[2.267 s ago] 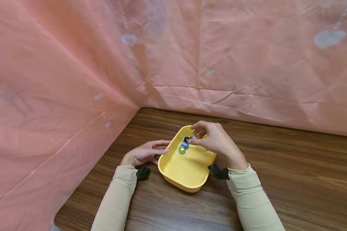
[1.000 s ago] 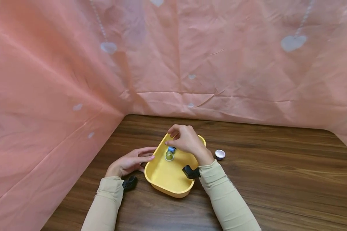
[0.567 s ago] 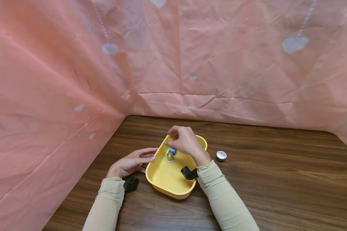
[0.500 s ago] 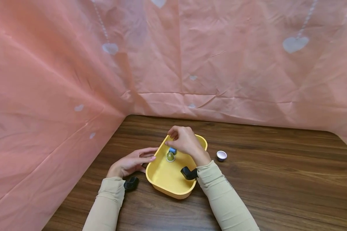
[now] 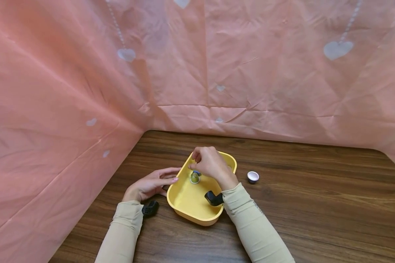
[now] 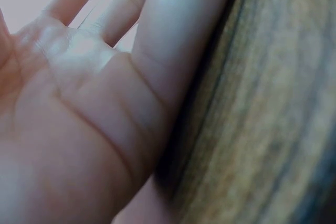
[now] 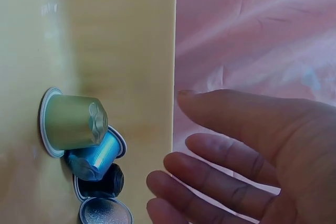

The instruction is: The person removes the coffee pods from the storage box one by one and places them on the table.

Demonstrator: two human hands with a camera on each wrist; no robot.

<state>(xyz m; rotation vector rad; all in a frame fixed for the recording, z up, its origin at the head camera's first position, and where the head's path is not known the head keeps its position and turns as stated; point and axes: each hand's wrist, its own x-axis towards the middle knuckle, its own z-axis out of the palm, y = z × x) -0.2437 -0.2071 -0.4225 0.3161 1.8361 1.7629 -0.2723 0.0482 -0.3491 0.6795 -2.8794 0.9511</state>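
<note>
My left hand [image 5: 149, 185] lies at the left side of a yellow tray [image 5: 197, 221], thumb on its rim and straight fingers along the outer wall. The left wrist view shows its palm [image 6: 89, 108] with nothing in it. Over the tray's far part hovers my right hand [image 5: 210, 164], fingers loosely bent and spread, holding nothing in the right wrist view. Below it are coffee capsules: a green one [image 7: 73, 121], a blue one [image 7: 97, 153], a black one [image 7: 102, 182] and a silver-grey one [image 7: 106, 212]. From the head, the hand hides most of them.
Another coffee capsule [image 5: 252, 177] stands on the wooden table [image 5: 316, 197], right of the tray, pale lid up. A pink cloth [image 5: 266, 73] with white hearts hangs behind the table and along its left side.
The head view has shifted, and the capsule on the table now shows. My right hand has lowered slightly over the tray, covering more of the blue capsule. My left hand stays at the rim.
</note>
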